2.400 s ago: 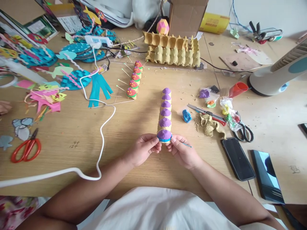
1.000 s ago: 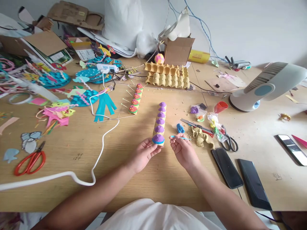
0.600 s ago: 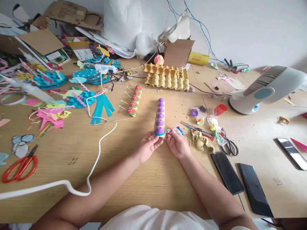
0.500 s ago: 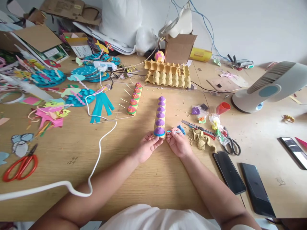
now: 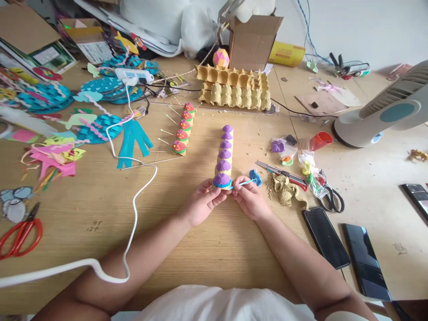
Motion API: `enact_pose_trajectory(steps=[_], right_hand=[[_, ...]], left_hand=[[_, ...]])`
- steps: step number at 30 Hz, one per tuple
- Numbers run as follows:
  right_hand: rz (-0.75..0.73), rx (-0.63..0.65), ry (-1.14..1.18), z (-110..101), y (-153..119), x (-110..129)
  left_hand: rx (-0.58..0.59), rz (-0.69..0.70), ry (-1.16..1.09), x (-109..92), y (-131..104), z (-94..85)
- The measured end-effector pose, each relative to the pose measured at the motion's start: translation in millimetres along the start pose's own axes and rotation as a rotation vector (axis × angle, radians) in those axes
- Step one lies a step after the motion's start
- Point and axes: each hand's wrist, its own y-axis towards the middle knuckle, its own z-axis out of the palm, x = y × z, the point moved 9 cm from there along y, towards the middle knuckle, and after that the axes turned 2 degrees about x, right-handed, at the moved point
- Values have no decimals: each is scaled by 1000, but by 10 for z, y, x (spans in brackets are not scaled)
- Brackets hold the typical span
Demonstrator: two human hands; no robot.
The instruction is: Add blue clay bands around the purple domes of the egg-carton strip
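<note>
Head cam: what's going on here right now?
A person at a cluttered wooden table is working on a row of egg-carton cups with purple tops. The left hand steadies the nearest cup, fingers at its base. The right hand pinches a thin blue strip and holds it at that cup's lower edge, where a blue band shows. A lump of blue clay lies just right of the row; a second, multicoloured row sits farther left, untouched.

Matt purple clay caps (image 5: 222, 179), wood-grain table (image 5: 187, 249)
</note>
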Motion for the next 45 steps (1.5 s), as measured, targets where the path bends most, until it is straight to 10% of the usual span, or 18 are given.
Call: enact_pose_trajectory(steps=[15,28,45], right_hand=[[-52,-25,-126,-77,-2,-10],[-426,-125,-629,5,-237,363],[-114,-9,79,17,-23,8]], left_hand=[[32,5,21,20,-11,-39],[14,11,31,30,-18,-31],[36,7,71,24,-50,-13]])
